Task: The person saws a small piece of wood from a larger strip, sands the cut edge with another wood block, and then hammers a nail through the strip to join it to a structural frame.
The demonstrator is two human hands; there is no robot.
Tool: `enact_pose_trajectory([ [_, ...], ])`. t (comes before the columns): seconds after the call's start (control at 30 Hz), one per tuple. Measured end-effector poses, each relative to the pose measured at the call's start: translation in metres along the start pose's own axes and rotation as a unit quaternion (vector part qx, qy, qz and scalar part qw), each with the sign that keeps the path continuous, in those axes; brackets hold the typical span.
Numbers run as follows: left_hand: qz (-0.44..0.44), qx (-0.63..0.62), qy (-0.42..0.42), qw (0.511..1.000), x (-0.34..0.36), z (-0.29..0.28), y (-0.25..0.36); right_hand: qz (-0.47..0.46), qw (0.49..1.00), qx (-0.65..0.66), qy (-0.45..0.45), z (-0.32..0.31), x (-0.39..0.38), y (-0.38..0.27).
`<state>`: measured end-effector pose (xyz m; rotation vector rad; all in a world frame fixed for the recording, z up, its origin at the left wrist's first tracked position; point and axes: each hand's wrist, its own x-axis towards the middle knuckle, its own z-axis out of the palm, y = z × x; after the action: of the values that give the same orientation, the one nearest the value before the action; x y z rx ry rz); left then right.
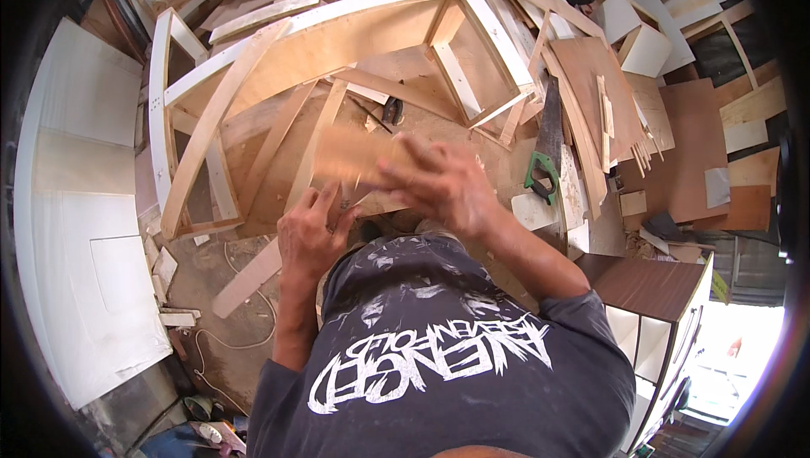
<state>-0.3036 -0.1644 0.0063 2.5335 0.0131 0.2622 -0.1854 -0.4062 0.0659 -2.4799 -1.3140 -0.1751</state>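
We are pinching a thin plywood piece point(350, 158) in our left hand point(310, 234), right hand point(443, 184) blurring over it with fingers spread (it could snap or slip).

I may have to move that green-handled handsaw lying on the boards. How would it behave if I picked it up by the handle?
The handsaw has a long thin blade, so it would probably flex and wobble. Its toothed edge could snag the plywood sheets beside it. It looks light for its length, with the weight near the handle.

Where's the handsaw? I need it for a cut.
In the head view the handsaw lies to the person's right, green handle toward them, past the right hand, beside leaning brown boards.
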Motion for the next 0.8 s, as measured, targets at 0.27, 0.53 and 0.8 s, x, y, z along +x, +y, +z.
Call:
enact_pose_trajectory([
  [0.27, -0.025, 0.001, 0.024, 0.999, -0.004, 0.01, 0.004, -0.03, 0.997, 0.011, 0.073, 0.024, -0.004, 0.005],
  [0.53, -0.006, -0.008, -0.004, 1.0, -0.014, 0.005, -0.001, 0.075, 0.992, 0.032, 0.096, 0.04, -0.029, 0.038],
  [0.8, -0.059, -0.191, -0.056, 0.978, -0.014, 0.004, -0.01, 0.32, 0.88, 0.327, 0.132, 0.04, -0.039, 0.049],
])
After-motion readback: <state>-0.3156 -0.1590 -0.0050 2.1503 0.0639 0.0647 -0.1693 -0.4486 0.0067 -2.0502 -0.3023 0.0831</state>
